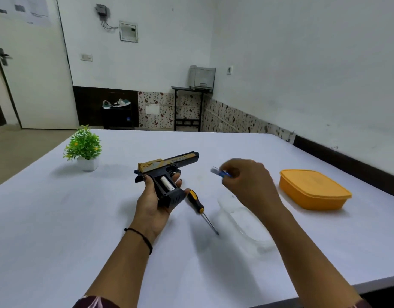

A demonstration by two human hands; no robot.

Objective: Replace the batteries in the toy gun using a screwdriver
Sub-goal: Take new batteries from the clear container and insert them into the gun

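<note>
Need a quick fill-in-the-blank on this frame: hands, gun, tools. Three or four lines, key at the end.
1. The left hand holds the ____.
2. The right hand pinches a blue and white ____.
3. The screwdriver lies on the ____.
4. The lidded container at the right is ____ in colour.

Missing words: toy gun; battery; table; orange

Toy gun [167, 172] (grip open), 1 battery [167, 184]

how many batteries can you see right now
2. One white cylindrical battery sits in the open grip compartment of the black and gold toy gun; one blue and white battery is pinched in the right hand. Others may be hidden.
</note>
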